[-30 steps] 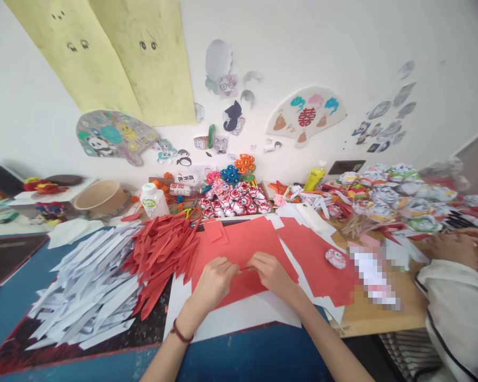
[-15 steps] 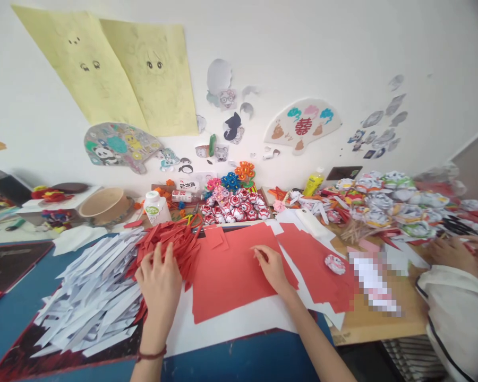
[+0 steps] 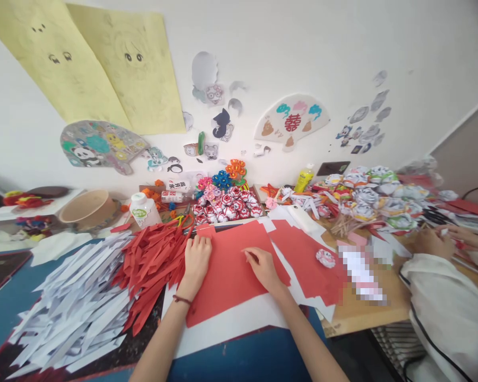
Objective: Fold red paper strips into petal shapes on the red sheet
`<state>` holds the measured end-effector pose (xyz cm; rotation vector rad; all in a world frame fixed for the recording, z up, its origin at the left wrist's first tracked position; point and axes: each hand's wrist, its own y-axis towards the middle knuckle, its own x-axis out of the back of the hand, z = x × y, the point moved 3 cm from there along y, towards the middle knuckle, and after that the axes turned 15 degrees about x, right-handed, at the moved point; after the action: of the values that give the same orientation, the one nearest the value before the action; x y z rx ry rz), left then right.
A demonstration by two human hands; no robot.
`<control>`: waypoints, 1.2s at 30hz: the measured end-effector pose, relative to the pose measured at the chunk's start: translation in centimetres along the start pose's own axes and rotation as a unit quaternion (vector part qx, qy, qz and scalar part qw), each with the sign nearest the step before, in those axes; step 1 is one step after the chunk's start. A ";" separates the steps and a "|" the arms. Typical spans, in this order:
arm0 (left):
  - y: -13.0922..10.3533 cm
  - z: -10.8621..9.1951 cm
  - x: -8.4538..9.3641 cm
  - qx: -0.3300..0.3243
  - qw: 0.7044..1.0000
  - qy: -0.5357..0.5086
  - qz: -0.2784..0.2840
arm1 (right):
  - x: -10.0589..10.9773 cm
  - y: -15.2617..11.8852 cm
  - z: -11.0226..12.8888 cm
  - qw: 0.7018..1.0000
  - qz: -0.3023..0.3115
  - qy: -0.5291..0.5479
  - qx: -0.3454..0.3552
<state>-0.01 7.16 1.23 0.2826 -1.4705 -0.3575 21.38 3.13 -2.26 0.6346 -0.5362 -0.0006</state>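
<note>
My left hand [image 3: 198,258] rests at the upper left of a large red paper sheet [image 3: 227,286], its fingers bent together over a small red paper square [image 3: 206,231]. The hand covers most of that square. Over the middle of the sheet is my right hand [image 3: 262,269], its thumb and fingers drawn together; whatever may be between them is hidden. To the left lie a heap of folded red paper strips [image 3: 153,265] and a wide heap of white paper strips [image 3: 79,307]. White paper [image 3: 223,321] shows beneath the red sheet.
More red sheets [image 3: 302,260] lie to the right, with a paper flower [image 3: 325,258] on them. Red-and-white flowers [image 3: 229,207], a white bottle [image 3: 144,211] and a wooden bowl [image 3: 88,208] line the wall. A co-worker's sleeve [image 3: 442,297] is at the far right.
My left hand has moved right from above the red strips onto the small red square, its fingers closing. My right hand stays over the red sheet. The camera view has shifted slightly.
</note>
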 end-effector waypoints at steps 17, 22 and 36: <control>-5.1 -1.5 3.3 -0.136 0.972 -0.175 -0.073 | 0.6 -0.7 3.2 0.941 0.052 -0.254 0.218; -6.0 -2.3 3.2 -0.151 0.976 -0.150 -0.037 | 0.4 -2.5 2.7 0.927 0.115 -0.267 0.238; -7.6 -2.6 2.5 -0.151 0.966 -0.209 0.012 | 1.5 -3.1 3.1 0.978 0.102 -0.117 0.139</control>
<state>2.29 -0.87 0.23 -0.0634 -1.8006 -0.6427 21.69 -1.37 -1.19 0.8562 -0.8377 0.1985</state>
